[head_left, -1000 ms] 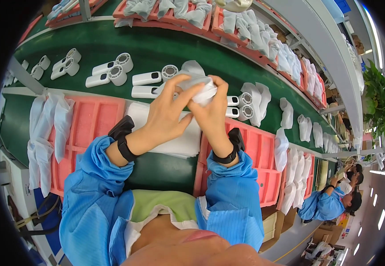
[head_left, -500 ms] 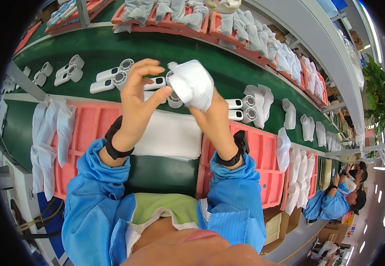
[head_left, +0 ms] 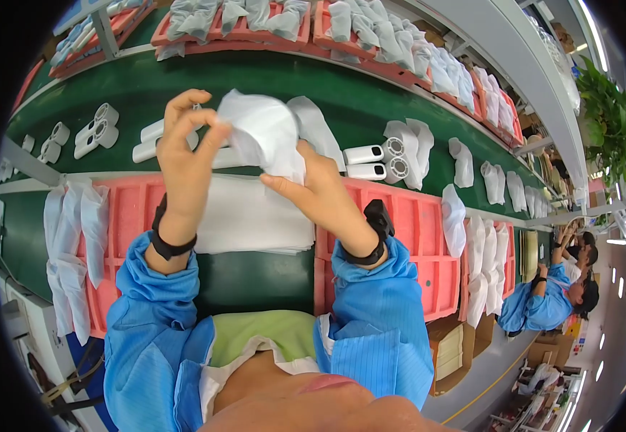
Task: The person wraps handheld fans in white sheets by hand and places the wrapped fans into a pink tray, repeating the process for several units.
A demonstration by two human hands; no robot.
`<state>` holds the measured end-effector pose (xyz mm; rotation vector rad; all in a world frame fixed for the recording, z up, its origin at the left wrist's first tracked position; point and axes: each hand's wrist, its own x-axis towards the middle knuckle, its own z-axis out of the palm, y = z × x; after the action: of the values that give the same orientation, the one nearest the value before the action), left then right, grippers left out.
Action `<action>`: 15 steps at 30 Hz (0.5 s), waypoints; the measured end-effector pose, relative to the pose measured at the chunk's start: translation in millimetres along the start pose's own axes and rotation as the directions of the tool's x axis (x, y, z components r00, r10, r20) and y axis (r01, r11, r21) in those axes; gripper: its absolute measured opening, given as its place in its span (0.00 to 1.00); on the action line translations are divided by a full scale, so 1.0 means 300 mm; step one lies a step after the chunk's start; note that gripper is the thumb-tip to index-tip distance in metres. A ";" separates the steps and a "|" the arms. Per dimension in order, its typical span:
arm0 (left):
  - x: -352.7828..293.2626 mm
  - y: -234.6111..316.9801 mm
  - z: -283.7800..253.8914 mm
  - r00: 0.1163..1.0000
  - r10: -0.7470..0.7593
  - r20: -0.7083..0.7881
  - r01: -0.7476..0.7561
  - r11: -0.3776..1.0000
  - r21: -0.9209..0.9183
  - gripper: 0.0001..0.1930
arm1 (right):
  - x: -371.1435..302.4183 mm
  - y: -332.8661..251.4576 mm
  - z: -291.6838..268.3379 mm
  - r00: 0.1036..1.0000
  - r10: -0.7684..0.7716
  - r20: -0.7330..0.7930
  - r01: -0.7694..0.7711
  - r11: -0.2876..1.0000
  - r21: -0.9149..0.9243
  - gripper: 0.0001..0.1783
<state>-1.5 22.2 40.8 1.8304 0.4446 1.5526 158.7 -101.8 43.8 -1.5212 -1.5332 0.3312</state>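
Above the green bench I hold a white plastic housing wrapped in a thin white sheet [head_left: 262, 129]; the wrap hides most of its shape. My right hand [head_left: 320, 191] is closed around its lower right side, thumb in front. At its left edge, my left hand [head_left: 190, 155] pinches the wrap between thumb and forefinger, the other fingers raised and bent. Below my hands lies a stack of flat white sheets [head_left: 255, 219]. Just right of my right hand, a pair of bare white housings [head_left: 367, 164] with round ribbed ends rests on the bench.
Pink divided trays [head_left: 428, 281] stand on both sides of the sheet stack, with wrapped pieces [head_left: 93, 227] on the left one. More bare housings [head_left: 97, 131] line the green surface [head_left: 176, 83]. Filled pink trays [head_left: 233, 39] run along the back. Co-workers [head_left: 543, 299] sit far right.
My left fingers, apart from the piece before, have closed on the wrap's edge. The wrapped piece has shifted left and turned in my right hand. The whole view has shifted slightly.
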 end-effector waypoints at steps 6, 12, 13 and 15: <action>-0.060 -0.027 0.108 0.944 -0.097 0.315 0.087 0.995 0.045 0.07 | 0.138 0.313 -0.102 0.889 0.186 -0.419 -0.302 0.925 -0.230 0.23; -0.324 -0.023 0.258 0.650 -0.180 0.738 -0.020 0.967 0.253 0.13 | 0.075 0.703 -0.153 0.919 0.334 -0.210 -0.341 0.405 -0.848 0.23; -0.337 -0.040 0.265 0.649 -0.179 0.740 -0.018 0.968 0.251 0.13 | 0.093 0.708 -0.191 0.886 0.402 -0.231 -0.402 0.419 -0.814 0.23; -0.347 -0.074 0.272 0.622 -0.202 0.756 -0.058 0.951 0.302 0.13 | 0.119 0.690 -0.280 0.804 0.535 -0.260 -0.524 0.432 -0.734 0.21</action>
<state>56.9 -52.9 -54.0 2.4686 0.3241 0.4951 361.3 -62.2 -48.5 -2.7435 -1.1825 -0.0215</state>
